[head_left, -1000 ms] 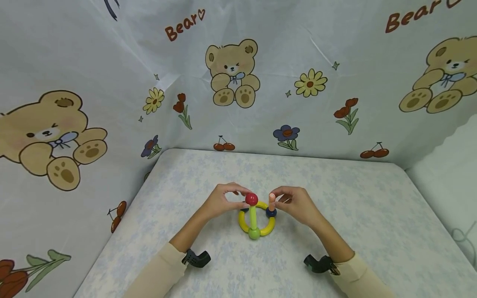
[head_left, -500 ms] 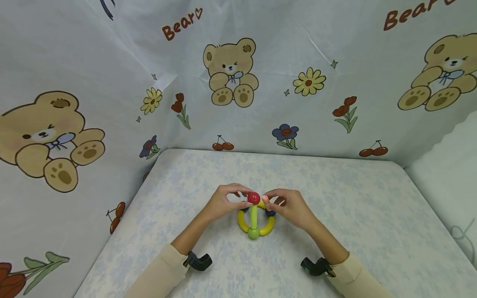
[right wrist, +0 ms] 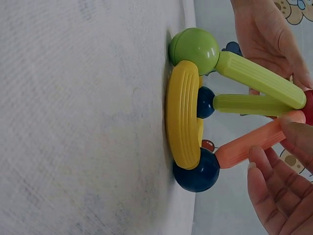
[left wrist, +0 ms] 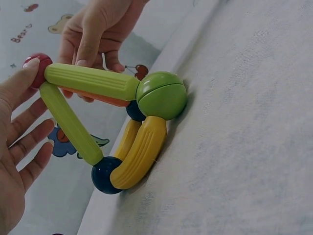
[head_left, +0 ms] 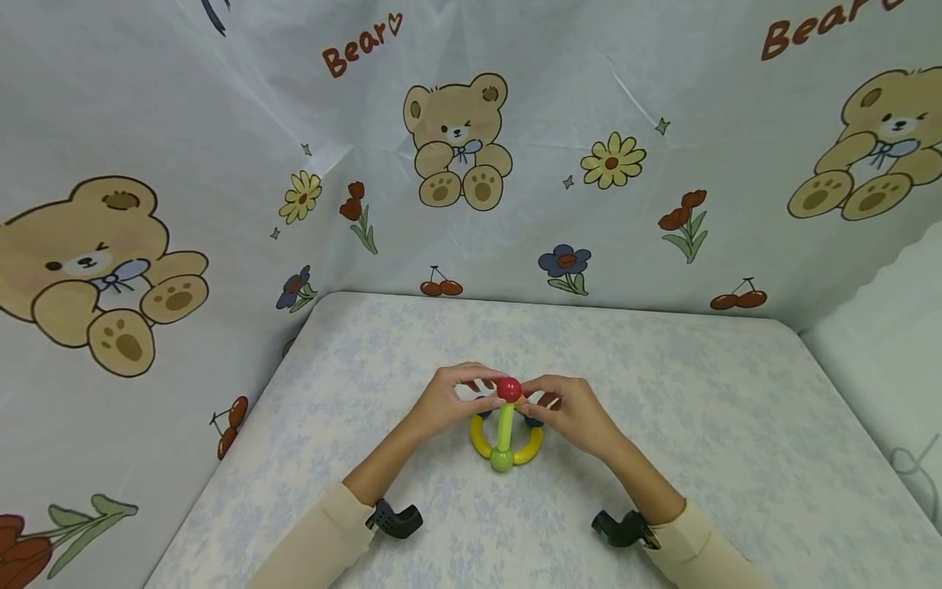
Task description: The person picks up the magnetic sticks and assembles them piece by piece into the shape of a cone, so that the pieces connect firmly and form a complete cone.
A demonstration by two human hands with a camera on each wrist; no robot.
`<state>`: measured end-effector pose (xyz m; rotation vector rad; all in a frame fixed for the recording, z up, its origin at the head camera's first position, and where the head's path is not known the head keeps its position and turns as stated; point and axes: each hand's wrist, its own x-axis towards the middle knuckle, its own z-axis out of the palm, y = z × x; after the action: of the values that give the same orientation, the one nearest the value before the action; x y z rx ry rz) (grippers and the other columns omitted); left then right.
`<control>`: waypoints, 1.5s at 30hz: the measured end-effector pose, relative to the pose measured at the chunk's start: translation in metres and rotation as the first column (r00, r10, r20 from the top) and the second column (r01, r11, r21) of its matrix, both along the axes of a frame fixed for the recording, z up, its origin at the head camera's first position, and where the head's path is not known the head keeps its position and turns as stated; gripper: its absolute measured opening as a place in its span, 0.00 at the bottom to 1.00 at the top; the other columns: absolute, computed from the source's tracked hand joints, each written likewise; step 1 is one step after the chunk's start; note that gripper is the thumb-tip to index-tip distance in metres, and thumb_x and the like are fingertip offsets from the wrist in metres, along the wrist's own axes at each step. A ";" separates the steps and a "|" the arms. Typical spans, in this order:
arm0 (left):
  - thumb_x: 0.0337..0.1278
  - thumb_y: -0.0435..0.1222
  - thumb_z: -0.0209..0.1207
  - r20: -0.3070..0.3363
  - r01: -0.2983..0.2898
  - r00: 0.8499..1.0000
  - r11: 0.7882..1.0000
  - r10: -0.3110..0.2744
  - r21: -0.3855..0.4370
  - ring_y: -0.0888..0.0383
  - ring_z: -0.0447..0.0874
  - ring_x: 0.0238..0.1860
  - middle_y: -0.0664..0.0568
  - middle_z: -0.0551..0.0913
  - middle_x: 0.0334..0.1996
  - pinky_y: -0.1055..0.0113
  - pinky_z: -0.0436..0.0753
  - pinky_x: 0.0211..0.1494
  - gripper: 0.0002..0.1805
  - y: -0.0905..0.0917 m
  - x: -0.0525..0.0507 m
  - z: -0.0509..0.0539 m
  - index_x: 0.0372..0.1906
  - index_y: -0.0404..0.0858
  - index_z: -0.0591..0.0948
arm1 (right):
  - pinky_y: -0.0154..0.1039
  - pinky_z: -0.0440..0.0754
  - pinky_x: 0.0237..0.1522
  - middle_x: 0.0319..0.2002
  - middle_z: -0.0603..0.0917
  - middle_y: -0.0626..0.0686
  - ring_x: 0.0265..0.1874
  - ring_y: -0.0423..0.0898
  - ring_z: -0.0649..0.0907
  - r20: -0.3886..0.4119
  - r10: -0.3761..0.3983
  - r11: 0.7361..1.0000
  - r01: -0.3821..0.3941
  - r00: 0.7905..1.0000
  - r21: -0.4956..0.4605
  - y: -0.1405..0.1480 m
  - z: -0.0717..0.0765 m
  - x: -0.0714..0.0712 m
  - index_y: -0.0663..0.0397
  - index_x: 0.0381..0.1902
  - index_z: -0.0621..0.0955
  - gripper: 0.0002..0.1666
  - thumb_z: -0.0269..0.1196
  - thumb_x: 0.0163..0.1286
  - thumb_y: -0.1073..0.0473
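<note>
A yellow ring (head_left: 528,452) of curved magnetic rods lies on the table, joined by a green ball (head_left: 502,460) and dark blue balls (right wrist: 196,170). Two light green rods (left wrist: 90,81) rise from it to a red ball (head_left: 509,388). My left hand (head_left: 440,405) pinches that red ball between thumb and fingers. An orange rod (right wrist: 247,143) leans up from one blue ball. My right hand (head_left: 577,415) pinches its upper end, right beside the red ball; whether rod and ball touch is hard to tell.
The toy stands on a pale, blue-mottled tabletop (head_left: 625,360). Behind it hangs a cloth (head_left: 515,237) printed with bears and flowers. A black wrist camera (head_left: 397,519) sits on the left wrist and another (head_left: 621,529) on the right. A thin cable (head_left: 916,466) hangs at far right.
My right hand has moved left, tilting the orange rod from upright towards the red ball. The red ball, in my left hand, has shifted slightly right.
</note>
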<state>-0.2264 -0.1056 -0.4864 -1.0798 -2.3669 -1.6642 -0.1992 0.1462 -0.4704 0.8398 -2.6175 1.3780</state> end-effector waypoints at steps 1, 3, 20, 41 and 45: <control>0.60 0.40 0.72 -0.004 0.003 1.000 1.000 -0.003 0.001 0.47 0.82 0.46 0.60 0.87 0.46 0.46 0.83 0.47 0.17 0.000 0.000 0.000 0.55 0.48 0.87 | 0.37 0.87 0.34 0.44 0.89 0.46 0.31 0.43 0.85 0.001 -0.002 1.000 0.002 1.000 0.003 0.000 0.000 0.000 0.50 0.47 0.89 0.13 0.73 0.64 0.63; 0.60 0.40 0.72 -0.009 0.003 1.000 1.000 -0.003 0.002 0.45 0.82 0.46 0.60 0.87 0.46 0.46 0.83 0.47 0.18 0.001 0.000 -0.001 0.55 0.48 0.87 | 0.36 0.86 0.33 0.44 0.89 0.46 0.31 0.42 0.85 0.005 -0.004 1.000 0.004 1.000 0.010 -0.001 0.000 0.000 0.50 0.47 0.89 0.13 0.73 0.64 0.63; 0.57 0.39 0.73 0.004 -0.001 1.000 1.000 0.001 0.004 0.42 0.82 0.46 0.60 0.87 0.48 0.47 0.84 0.46 0.20 0.000 0.000 -0.005 0.56 0.48 0.86 | 0.36 0.86 0.34 0.44 0.89 0.45 0.33 0.43 0.85 0.020 -0.011 1.000 0.010 1.000 0.028 -0.001 0.000 0.001 0.49 0.47 0.89 0.12 0.73 0.65 0.61; 0.86 0.45 0.32 0.067 -0.240 0.969 0.970 0.237 0.039 0.50 0.83 0.46 0.50 0.89 0.46 0.54 0.83 0.47 0.30 -0.066 -0.041 -0.006 0.57 0.41 0.86 | 0.40 0.87 0.38 0.44 0.89 0.53 0.36 0.50 0.87 0.075 -0.089 0.994 0.083 0.993 0.077 0.064 0.018 -0.018 0.54 0.53 0.86 0.14 0.67 0.72 0.57; 0.86 0.43 0.36 0.034 -0.297 0.954 0.955 0.297 0.006 0.51 0.82 0.47 0.50 0.87 0.49 0.56 0.83 0.47 0.26 -0.091 -0.046 0.004 0.57 0.43 0.86 | 0.39 0.87 0.37 0.43 0.89 0.54 0.37 0.55 0.87 0.087 -0.163 0.987 0.163 0.983 -0.002 0.084 0.027 -0.023 0.57 0.54 0.85 0.15 0.63 0.76 0.55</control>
<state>-0.2721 -0.1963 -0.4823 -0.6553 -2.3910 -1.5950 -0.2219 0.2307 -0.4435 0.5614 -2.6721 1.4111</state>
